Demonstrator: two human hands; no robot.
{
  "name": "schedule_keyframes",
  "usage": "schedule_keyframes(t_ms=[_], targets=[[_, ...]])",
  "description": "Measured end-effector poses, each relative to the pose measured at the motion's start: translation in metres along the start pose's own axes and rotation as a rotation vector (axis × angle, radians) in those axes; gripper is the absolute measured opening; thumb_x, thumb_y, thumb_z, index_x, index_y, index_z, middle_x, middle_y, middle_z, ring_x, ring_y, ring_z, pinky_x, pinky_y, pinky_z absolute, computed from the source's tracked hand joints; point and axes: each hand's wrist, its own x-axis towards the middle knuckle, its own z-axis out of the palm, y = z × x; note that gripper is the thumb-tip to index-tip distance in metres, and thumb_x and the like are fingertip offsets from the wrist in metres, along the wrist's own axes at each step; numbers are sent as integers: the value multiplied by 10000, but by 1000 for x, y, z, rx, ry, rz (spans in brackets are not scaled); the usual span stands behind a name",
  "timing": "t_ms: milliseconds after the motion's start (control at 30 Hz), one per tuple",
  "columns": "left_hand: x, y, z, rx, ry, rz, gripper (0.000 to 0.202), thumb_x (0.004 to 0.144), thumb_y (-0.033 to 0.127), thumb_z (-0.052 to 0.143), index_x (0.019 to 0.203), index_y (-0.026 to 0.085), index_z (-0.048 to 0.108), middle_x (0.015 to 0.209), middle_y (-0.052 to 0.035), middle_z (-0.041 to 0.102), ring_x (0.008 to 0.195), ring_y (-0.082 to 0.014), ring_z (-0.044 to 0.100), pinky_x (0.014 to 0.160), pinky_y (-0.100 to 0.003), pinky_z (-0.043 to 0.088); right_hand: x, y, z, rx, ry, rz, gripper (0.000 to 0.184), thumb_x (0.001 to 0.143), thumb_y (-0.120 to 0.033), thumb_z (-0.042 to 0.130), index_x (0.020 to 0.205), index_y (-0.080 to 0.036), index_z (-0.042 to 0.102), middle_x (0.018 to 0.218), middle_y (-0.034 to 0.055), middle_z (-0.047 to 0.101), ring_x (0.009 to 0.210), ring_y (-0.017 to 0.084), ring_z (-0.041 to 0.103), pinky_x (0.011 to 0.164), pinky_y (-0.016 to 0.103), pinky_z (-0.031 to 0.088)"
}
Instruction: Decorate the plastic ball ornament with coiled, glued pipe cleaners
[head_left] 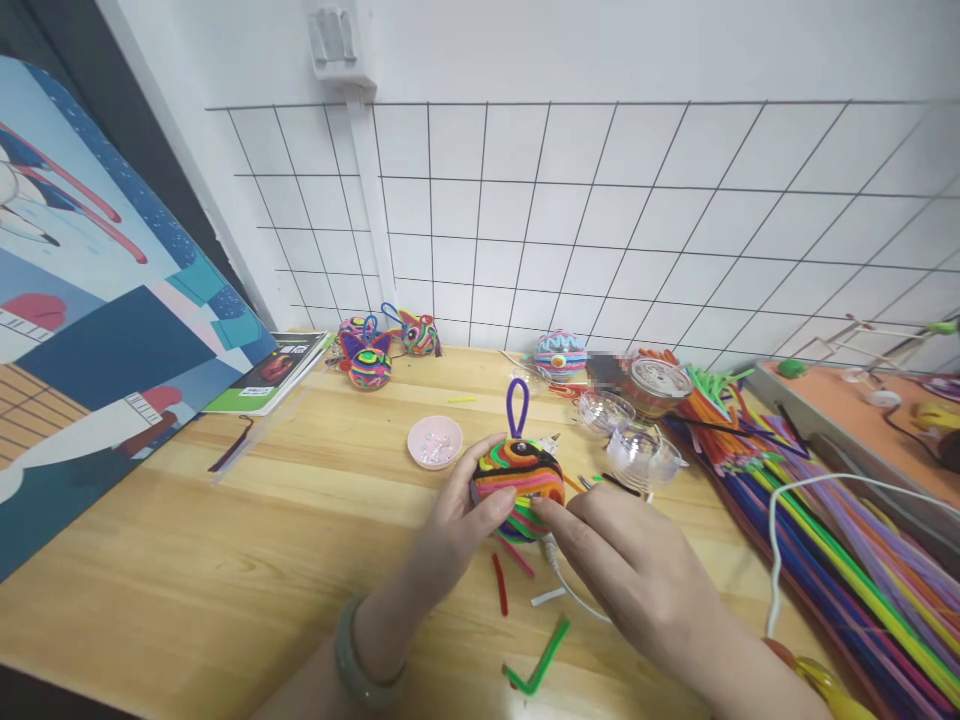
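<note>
A ball wrapped in striped, many-coloured pipe cleaners (pixel 519 478) with a purple loop (pixel 517 405) on top rests on the wooden table (pixel 225 560). My left hand (pixel 457 520) cups its left side, fingers curled round it. My right hand (pixel 626 565) lies to its right, the index fingertip pressing on the ball's lower front. Short cut pieces of red (pixel 499 583) and green pipe cleaner (pixel 541 660) lie just in front of my hands.
A small pink dish (pixel 435 441) sits left of the ball. Three finished striped figures (pixel 367 362) stand near the wire grid wall. Clear plastic half-shells (pixel 637 455) and a long pile of pipe cleaners (pixel 840 540) lie right. A white cable (pixel 772 560) crosses them.
</note>
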Motion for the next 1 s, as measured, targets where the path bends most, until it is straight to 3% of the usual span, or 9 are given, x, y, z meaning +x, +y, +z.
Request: schedule_keyframes(t_ms=[467,767,1000], targets=[[1,-3,-3,2,90,-17,431,833,287,642,1249,211,557,1293,-91,614,1242,-287,520,1081,-418,363,-5,1,7,105,38,33,168,930,-95,483,1066,-107,582,767,73,631,649,167,554,556,280,436],[2,3,4,-126,101,-87,538,797,298,661,1304,191,518,1186,-104,665,1125,-296,596,954,-418,466,-5,0,7,136,80,-7,222,877,-25,504,1080,-80,573,798,118,672,680,189,591,570,308,486],[1,6,4,-208,72,-108,417,810,274,633,1210,174,569,1139,-101,681,1094,-277,612,959,-400,448,-6,2,8,150,77,-24,218,884,-43,505,1073,-111,590,837,103,681,697,179,603,583,301,486]])
